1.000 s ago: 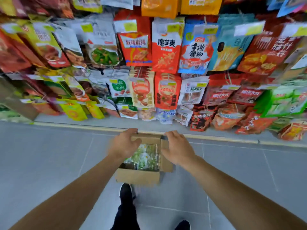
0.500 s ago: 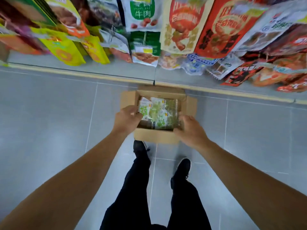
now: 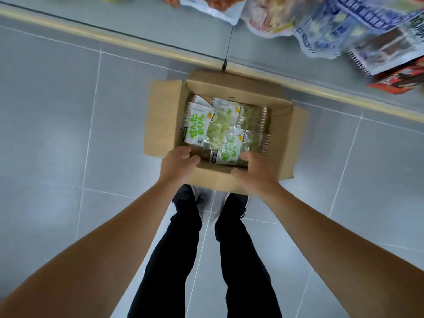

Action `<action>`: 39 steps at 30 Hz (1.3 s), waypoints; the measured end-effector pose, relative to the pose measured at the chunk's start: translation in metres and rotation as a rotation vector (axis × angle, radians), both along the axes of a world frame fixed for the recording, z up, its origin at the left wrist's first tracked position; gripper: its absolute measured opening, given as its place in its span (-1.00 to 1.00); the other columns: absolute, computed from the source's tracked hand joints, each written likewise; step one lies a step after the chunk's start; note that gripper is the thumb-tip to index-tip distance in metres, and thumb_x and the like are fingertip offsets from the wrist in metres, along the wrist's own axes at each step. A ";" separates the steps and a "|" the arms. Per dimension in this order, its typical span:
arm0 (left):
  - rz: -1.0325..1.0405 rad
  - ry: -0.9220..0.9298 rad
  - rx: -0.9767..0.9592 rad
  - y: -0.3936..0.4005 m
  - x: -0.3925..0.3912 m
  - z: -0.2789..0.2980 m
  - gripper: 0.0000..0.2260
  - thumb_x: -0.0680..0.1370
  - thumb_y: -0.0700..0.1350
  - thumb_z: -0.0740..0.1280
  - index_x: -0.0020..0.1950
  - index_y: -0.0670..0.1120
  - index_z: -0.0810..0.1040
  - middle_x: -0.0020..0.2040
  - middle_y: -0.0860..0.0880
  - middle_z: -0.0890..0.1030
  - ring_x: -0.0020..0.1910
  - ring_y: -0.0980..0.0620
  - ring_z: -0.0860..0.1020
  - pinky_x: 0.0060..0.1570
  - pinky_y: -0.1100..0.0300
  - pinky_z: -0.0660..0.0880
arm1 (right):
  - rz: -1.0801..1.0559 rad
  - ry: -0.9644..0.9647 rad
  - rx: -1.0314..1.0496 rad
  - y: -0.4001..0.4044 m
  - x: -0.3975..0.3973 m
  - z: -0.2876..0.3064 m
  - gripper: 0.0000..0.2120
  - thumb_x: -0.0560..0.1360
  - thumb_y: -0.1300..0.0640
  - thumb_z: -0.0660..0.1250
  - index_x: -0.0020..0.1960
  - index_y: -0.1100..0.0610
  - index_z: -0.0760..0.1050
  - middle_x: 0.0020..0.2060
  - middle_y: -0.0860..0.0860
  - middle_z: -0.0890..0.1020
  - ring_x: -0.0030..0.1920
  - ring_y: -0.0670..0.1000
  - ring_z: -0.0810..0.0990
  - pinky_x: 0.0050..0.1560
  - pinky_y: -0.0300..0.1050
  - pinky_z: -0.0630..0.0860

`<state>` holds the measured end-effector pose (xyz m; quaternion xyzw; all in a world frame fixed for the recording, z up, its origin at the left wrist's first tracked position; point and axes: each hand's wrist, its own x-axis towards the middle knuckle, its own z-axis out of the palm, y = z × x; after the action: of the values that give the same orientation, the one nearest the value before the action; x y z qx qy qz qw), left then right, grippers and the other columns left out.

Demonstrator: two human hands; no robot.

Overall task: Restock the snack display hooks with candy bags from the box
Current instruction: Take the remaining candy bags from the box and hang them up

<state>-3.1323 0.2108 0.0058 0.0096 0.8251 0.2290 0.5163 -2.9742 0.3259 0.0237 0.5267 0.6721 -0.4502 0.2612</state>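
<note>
The left hand (image 3: pixel 177 162) curls its fingers over the near wall of the cardboard box (image 3: pixel 160 118), its grip clamped on that edge. The right hand (image 3: pixel 253 171) does the same at the near right, fingers hooked inside. The box, flaps open, sits on the grey tiled floor (image 3: pixel 57 111) just ahead of two dark shoes (image 3: pixel 185 198). Green-and-white candy bags (image 3: pixel 220 125) lie heaped inside. Snack packets (image 3: pixel 332 26) hang above the far edge.

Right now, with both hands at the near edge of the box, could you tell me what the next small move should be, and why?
Probably pick one candy bag out: the box sits open on the floor, both the left hand and right hand grip its near wall, and neither holds a bag.
</note>
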 end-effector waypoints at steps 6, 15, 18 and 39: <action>0.287 -0.256 -0.042 0.023 0.003 -0.126 -0.91 0.56 -0.11 0.37 -0.14 0.01 0.52 -0.13 -0.02 0.52 -0.05 -0.02 0.52 0.13 0.01 0.55 | -0.161 -0.011 -0.063 0.021 -0.004 -0.130 -0.46 0.54 0.04 0.32 0.48 0.07 0.27 0.39 0.01 0.40 0.27 0.05 0.44 0.08 -0.12 0.36; 0.854 -0.459 -0.104 0.037 0.003 -0.264 -0.68 0.50 -0.13 0.46 0.19 -0.14 0.47 -0.03 -0.12 0.54 0.06 -0.08 0.55 -0.01 0.07 0.57 | -0.606 -0.007 -0.104 0.040 -0.017 -0.274 -0.36 0.51 0.03 0.38 0.51 0.03 0.21 0.36 -0.01 0.43 0.14 0.00 0.52 0.05 -0.11 0.45; 1.028 -0.460 -0.043 0.046 0.001 -0.281 -0.79 0.51 -0.17 0.45 0.07 -0.18 0.53 -0.06 -0.16 0.58 -0.13 -0.02 0.56 -0.20 0.17 0.58 | -0.719 0.007 -0.130 0.042 -0.018 -0.291 -0.53 0.49 0.07 0.41 0.36 0.07 0.40 0.10 0.01 0.59 -0.12 -0.05 0.58 -0.18 -0.17 0.49; 0.705 -0.581 0.223 0.035 -0.010 0.000 -0.97 0.57 -0.23 0.35 -0.06 -0.19 0.56 -0.32 -0.05 0.65 -0.27 0.03 0.66 -0.09 0.07 0.59 | -1.208 0.387 -0.448 0.050 0.003 -0.003 -0.93 0.57 0.23 0.33 0.01 0.20 0.46 -0.06 0.15 0.58 -0.35 0.03 0.59 -0.52 -0.21 0.40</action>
<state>-3.1420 0.2453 0.0058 -0.2804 0.5698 0.4707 0.6125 -2.9710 0.3759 0.0204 0.6529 0.1846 -0.7323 -0.0586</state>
